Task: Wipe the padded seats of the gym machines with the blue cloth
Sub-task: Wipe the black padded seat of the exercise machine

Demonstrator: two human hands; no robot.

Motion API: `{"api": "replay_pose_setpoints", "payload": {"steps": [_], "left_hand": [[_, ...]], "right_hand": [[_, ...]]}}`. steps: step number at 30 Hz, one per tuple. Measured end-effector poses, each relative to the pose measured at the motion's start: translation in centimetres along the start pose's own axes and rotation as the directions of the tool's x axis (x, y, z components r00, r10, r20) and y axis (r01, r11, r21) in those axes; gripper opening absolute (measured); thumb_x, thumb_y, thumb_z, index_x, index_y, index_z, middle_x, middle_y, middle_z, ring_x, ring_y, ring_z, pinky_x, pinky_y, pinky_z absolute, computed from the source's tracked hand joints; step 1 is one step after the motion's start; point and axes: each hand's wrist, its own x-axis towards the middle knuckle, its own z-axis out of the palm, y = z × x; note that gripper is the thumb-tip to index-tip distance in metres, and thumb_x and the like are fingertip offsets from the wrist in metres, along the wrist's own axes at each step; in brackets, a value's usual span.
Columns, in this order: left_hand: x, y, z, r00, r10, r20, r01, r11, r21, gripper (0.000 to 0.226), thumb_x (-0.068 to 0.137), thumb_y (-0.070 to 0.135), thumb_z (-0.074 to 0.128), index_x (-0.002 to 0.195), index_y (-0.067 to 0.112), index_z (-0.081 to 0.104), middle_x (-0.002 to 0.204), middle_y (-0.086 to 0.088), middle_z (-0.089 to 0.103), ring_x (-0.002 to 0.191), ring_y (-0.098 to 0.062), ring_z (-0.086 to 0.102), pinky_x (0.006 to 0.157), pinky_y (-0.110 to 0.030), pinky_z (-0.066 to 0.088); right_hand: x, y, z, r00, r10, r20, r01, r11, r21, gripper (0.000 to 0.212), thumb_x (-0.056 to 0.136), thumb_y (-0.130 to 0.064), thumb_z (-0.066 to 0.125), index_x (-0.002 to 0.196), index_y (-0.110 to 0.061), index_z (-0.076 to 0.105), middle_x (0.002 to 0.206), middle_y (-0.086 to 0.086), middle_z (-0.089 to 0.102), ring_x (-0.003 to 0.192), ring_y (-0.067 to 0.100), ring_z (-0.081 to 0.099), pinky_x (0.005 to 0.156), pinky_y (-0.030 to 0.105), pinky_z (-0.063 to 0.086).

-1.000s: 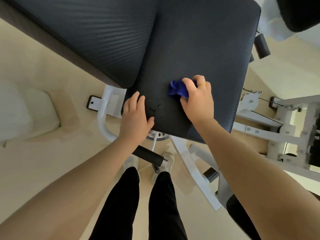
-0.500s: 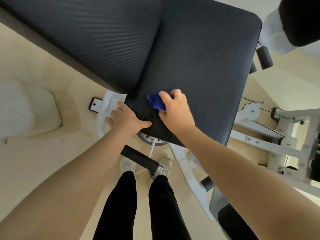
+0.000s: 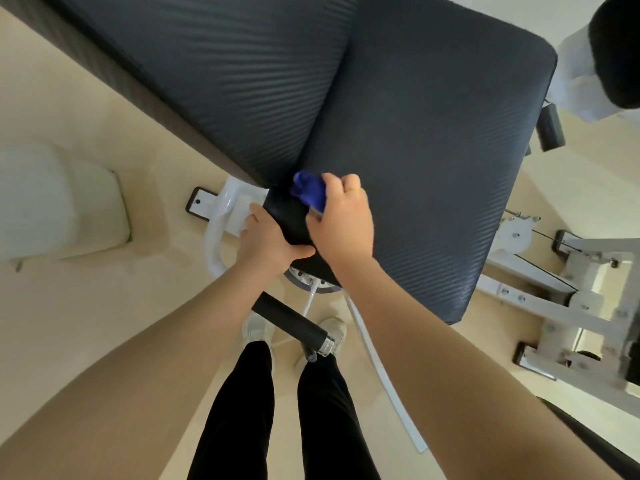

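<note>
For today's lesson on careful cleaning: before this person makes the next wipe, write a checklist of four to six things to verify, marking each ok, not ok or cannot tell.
1. Cloth gripped in right hand: ok.
2. Cloth touching the seat: ok, at its near left corner.
3. Left hand steadying the seat edge: ok.
4. Left hand out of the cloth's path: not ok, it sits right beside the right hand.
5. Rest of the seat already wiped: cannot tell.
6. Feet clear of the black handle: cannot tell, it crosses above them.
</note>
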Motion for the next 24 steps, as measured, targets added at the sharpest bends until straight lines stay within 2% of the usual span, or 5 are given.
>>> {"api": "replay_pose_setpoints", "payload": {"steps": [5,11,16,20,24], "left_hand": [[0.5,-1.7,-1.6,0.972,0.204,0.113,-0.196,0.978,-0.073,0.092,0.06,0.029,0.084,0.133,0.009,0.032,0.123,-0.009,0.049,0.114,-0.026,0.05,0.091,-0.038,0.047],[-0.3,-5.0,-2.9,0.972,0.059,0.226,-0.013,0.98,-0.199,0.022,0.081,-0.006,0.055,0.078,0.011,0.043,0.07,-0.001,0.044,0.064,-0.012,0.042,0.057,-0.02,0.032],[-0.8,-6.9,-2.9,0.981,0.026,0.194,0.049,0.929,-0.368,0.049,0.092,-0.006,0.036,0.135,0.015,0.043,0.127,-0.005,0.05,0.119,-0.02,0.051,0.094,-0.025,0.039],[-1.0,-6.7,-3.4,0.985,0.115,0.132,-0.034,0.866,-0.498,0.052,0.092,-0.007,0.034,0.128,0.03,0.039,0.128,0.006,0.049,0.121,-0.021,0.05,0.093,-0.024,0.037],[-2.0,-5.9,-3.3,0.984,0.103,0.148,-0.006,0.84,-0.542,0.061,0.09,-0.008,0.038,0.145,0.015,0.024,0.146,-0.002,0.038,0.131,-0.023,0.043,0.096,-0.027,0.035]], "right_hand": [[0.0,-2.0,0.4,0.958,-0.225,0.175,0.256,0.95,-0.18,0.051,0.084,-0.021,0.056,0.132,-0.012,0.043,0.121,0.01,0.046,0.102,0.027,0.048,0.079,0.034,0.043],[-1.7,-3.8,1.8,0.83,-0.438,0.346,0.518,0.834,-0.189,0.05,0.085,-0.027,0.057,0.131,-0.015,0.043,0.126,0.007,0.046,0.103,0.024,0.049,0.078,0.032,0.042],[-0.1,-1.6,0.6,0.94,-0.295,0.174,0.332,0.907,-0.26,0.049,0.086,-0.028,0.056,0.133,-0.02,0.045,0.122,0.011,0.047,0.104,0.029,0.048,0.078,0.037,0.046],[0.2,-2.2,1.0,0.998,-0.034,0.049,0.043,0.978,-0.206,0.045,0.086,-0.028,0.057,0.131,-0.026,0.047,0.121,0.009,0.045,0.098,0.029,0.048,0.072,0.035,0.047],[-3.6,-3.7,2.2,0.924,-0.312,0.222,0.354,0.916,-0.187,0.045,0.075,-0.025,0.068,0.119,-0.023,0.058,0.11,0.011,0.052,0.089,0.03,0.053,0.069,0.037,0.05]]}}
